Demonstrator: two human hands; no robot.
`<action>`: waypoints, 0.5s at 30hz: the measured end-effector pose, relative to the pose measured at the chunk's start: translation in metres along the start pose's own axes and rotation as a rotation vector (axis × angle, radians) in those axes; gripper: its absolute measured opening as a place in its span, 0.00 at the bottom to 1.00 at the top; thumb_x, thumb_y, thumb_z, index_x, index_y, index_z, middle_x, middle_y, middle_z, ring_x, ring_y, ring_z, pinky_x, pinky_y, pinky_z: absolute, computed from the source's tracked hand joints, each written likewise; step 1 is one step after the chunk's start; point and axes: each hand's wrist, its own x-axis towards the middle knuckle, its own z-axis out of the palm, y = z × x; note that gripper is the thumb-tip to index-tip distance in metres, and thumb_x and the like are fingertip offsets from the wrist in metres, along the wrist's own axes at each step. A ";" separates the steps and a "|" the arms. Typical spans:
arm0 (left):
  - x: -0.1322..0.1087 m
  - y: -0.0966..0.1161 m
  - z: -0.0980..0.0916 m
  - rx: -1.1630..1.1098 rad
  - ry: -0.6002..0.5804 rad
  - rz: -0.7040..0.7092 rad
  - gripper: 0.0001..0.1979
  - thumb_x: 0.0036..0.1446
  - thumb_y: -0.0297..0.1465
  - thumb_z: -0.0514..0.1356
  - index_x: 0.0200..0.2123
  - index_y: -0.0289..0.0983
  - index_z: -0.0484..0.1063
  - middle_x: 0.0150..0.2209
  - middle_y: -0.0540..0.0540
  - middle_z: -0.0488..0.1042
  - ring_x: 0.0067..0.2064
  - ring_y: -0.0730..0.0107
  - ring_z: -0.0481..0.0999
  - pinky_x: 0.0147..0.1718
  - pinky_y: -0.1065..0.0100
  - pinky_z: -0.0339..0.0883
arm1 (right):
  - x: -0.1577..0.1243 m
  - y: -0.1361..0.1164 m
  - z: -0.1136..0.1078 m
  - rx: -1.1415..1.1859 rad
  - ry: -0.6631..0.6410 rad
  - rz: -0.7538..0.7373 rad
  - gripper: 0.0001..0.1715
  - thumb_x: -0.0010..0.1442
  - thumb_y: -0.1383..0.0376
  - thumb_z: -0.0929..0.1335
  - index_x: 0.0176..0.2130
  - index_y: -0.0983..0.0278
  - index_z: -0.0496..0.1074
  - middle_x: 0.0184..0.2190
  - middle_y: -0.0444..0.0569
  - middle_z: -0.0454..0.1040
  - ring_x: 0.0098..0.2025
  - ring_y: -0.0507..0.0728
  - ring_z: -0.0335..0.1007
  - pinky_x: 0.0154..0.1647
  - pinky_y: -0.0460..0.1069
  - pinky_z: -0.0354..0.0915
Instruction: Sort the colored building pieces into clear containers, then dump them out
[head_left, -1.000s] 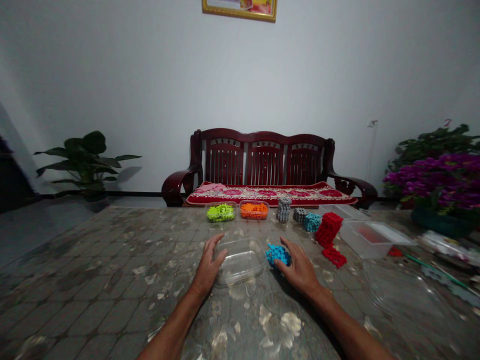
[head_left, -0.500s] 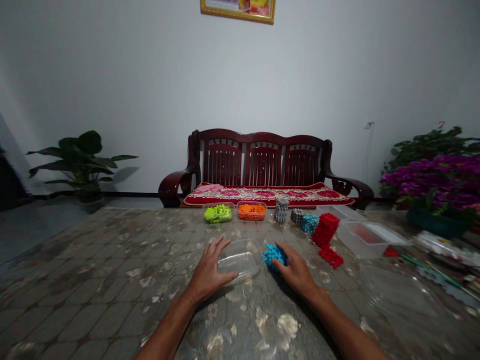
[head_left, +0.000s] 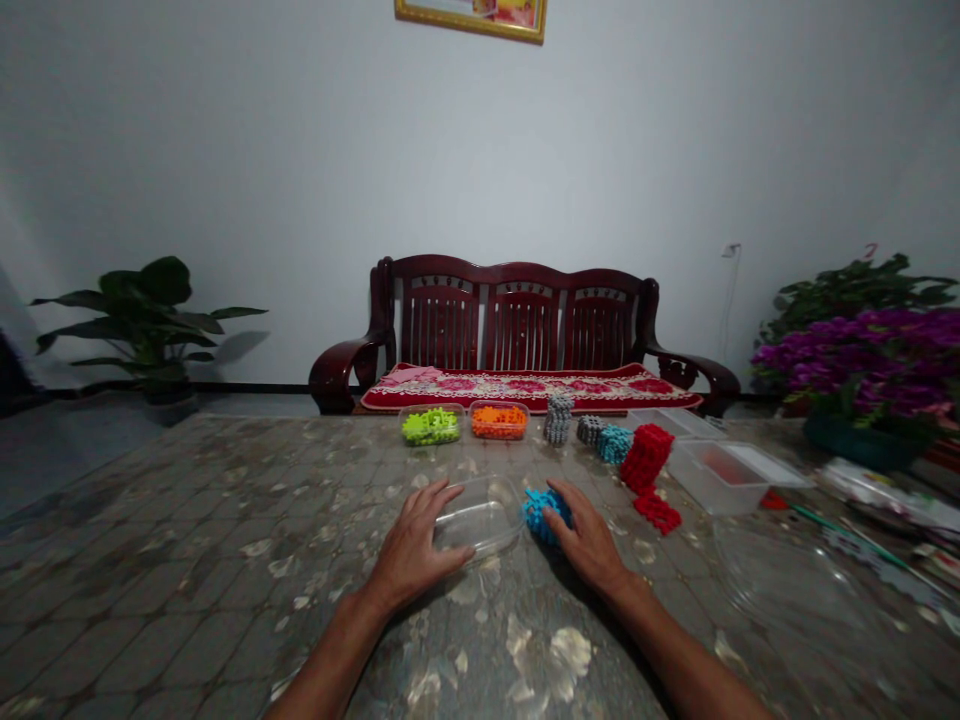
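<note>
In the head view my left hand (head_left: 421,537) grips the left side of a clear plastic container (head_left: 484,520), thumb at the near rim and fingers at the far one. No pieces show inside it. Just right of the container, my right hand (head_left: 589,535) is closed around a clump of blue interlocking plastic pieces (head_left: 541,512). Farther back stand a container of lime green pieces (head_left: 431,427) and one of orange pieces (head_left: 500,421).
Behind my right hand are a grey stack (head_left: 557,420), dark grey pieces (head_left: 590,431), light blue pieces (head_left: 615,445) and a red block stack (head_left: 647,458). A translucent box (head_left: 716,485), a clear lid (head_left: 780,570) and a flower pot (head_left: 859,443) lie to the right.
The whole view has shifted slightly, with things sitting a little farther left. My hands keep nearly the same hold; the blue pieces have moved slightly nearer the container.
</note>
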 end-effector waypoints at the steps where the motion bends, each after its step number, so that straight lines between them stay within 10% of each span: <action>1: 0.000 -0.001 0.001 0.000 0.006 0.005 0.36 0.43 0.32 0.70 0.59 0.44 0.72 0.64 0.40 0.69 0.65 0.44 0.66 0.63 0.45 0.62 | 0.001 0.001 -0.001 0.015 0.020 0.019 0.30 0.64 0.51 0.63 0.59 0.61 0.71 0.59 0.56 0.74 0.61 0.64 0.69 0.66 0.62 0.61; 15: 0.000 -0.005 0.001 -0.002 0.017 0.005 0.32 0.45 0.32 0.69 0.57 0.42 0.73 0.64 0.39 0.69 0.65 0.44 0.65 0.64 0.43 0.60 | 0.004 0.001 -0.019 -0.122 -0.205 0.181 0.67 0.43 0.58 0.77 0.73 0.63 0.47 0.61 0.59 0.70 0.60 0.67 0.68 0.61 0.61 0.62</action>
